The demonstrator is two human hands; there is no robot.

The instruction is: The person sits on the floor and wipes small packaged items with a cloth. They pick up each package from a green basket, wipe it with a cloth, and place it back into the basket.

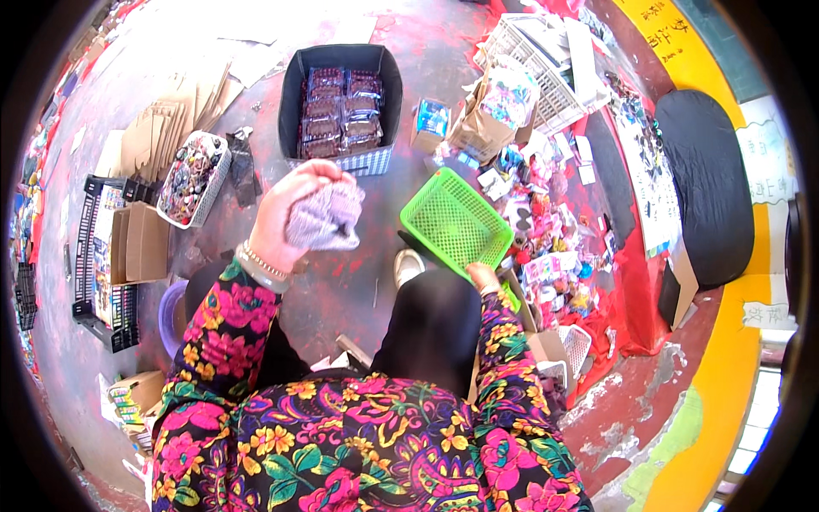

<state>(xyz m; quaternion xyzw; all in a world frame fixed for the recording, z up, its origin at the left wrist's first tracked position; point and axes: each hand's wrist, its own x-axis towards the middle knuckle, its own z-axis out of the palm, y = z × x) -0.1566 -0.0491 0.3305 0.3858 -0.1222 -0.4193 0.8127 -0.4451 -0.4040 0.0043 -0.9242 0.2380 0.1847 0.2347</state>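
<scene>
My left hand (280, 212) is raised in front of me, fingers closed on a crumpled lavender-grey piece of cloth (328, 218) with a small dark spot at its lower edge. Its exact kind cannot be made out. To the right, a shallow green plastic basket (455, 229) with a mesh bottom is tilted beside my knee. The fingers of my right hand (484, 277) close on the basket's near right corner. Beyond my left hand stands a dark fabric bin (367, 160) with a checked outer side, holding stacked clear packets of dark reddish items.
Loose colourful small goods (546, 226) are heaped on the right, near an open cardboard box (480, 132) and a white crate (533, 60). On the left are a filled white basket (219, 183), a cardboard box (141, 243), a black crate (111, 334) and a purple basin (173, 317).
</scene>
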